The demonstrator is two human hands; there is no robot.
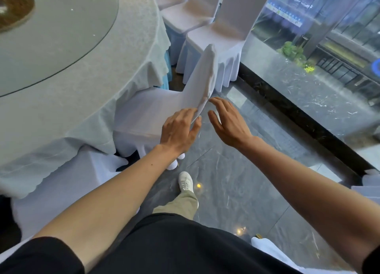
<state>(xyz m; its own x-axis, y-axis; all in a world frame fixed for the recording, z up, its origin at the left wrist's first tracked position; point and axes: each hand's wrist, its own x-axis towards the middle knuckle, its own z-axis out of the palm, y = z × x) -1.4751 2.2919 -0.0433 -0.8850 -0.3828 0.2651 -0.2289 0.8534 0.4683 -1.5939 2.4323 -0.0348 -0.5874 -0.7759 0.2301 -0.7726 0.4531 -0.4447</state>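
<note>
A chair in a white fabric cover [156, 109] stands tucked against the round table, its backrest [203, 78] rising toward me. My left hand [178, 130] grips the near top edge of the backrest, fingers curled over the cloth. My right hand [226, 121] hovers just right of that edge with fingers spread and relaxed, its fingertips close to the cloth; contact cannot be told.
The round table [127, 72] carries a pale cloth and a glass turntable [61, 37]. More white-covered chairs [224, 37] stand behind, one at lower left [67, 181]. A floor-to-ceiling window [308, 68] runs along the right. My shoe [186, 182] rests on dark marble floor [236, 181].
</note>
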